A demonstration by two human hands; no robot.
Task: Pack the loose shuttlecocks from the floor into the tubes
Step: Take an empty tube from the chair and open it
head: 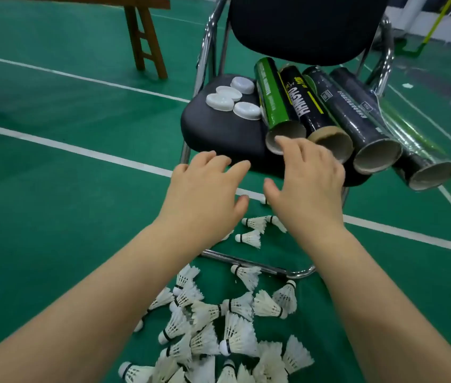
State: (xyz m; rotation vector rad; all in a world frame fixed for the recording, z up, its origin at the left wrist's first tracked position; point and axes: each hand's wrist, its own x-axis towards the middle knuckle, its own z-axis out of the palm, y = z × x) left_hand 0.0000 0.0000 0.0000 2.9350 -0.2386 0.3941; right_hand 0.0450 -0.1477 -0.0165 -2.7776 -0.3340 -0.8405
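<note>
While hovering left hand [205, 189] and right hand [310, 183], spread and empty, near open-ended dark cardboard tubes [348, 114]: probably best to pinch featherlight, crushable white feathered shuttlecocks [238, 335] by cork heads.

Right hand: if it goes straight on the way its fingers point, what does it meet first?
Most likely the open mouth of the green tube, which lies on the chair seat. The fingertips of the right hand overlap the tube's rim in this view. Depth is unclear, so contact cannot be told.
</note>
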